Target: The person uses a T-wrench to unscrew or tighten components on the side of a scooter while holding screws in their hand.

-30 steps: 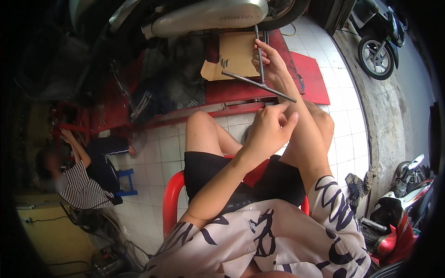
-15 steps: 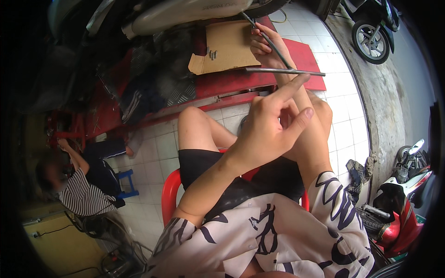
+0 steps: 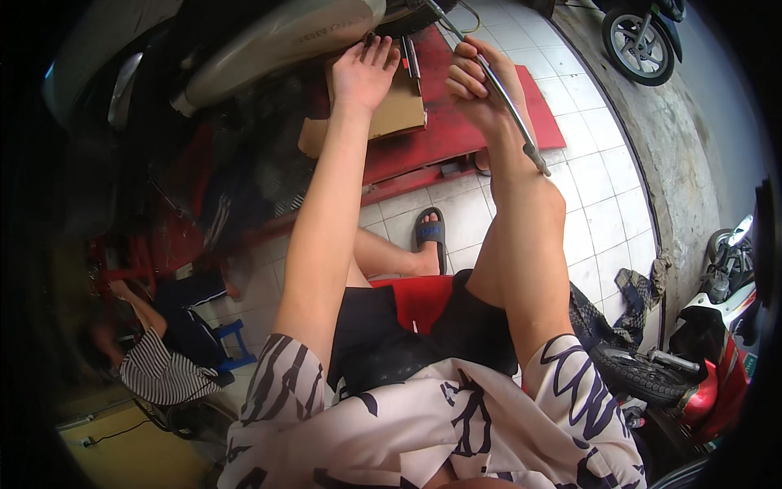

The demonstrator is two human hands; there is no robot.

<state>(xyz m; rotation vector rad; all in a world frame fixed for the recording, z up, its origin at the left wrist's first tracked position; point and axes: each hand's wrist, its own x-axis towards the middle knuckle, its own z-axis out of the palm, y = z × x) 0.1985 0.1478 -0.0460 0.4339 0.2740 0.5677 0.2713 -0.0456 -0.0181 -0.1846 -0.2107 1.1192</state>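
Note:
My right hand (image 3: 479,91) is closed around the shaft of a metal T-handle wrench (image 3: 511,107). The wrench slants from the motorcycle's underside at the top down to its crossbar (image 3: 536,160) above my right forearm. My left hand (image 3: 366,77) reaches forward with its fingers spread, holding nothing that I can see. It is over a sheet of cardboard (image 3: 399,116), close below the motorcycle's pale silver exhaust cover (image 3: 281,53). Beside my left fingers, slim dark rods (image 3: 411,59) lie on the cardboard. My left hand hides part of the sheet.
A red lift platform (image 3: 533,106) bears the cardboard. My knees and a sandalled foot (image 3: 429,232) are below it, over white tiles (image 3: 599,183). At left sits a person in a striped shirt (image 3: 167,367) by a blue stool (image 3: 236,344). Motorcycles (image 3: 639,47) stand at right.
My left hand has left the wrench's crossbar and moved forward and left over the cardboard, opening out. The crossbar has turned, and my right hand still grips the shaft.

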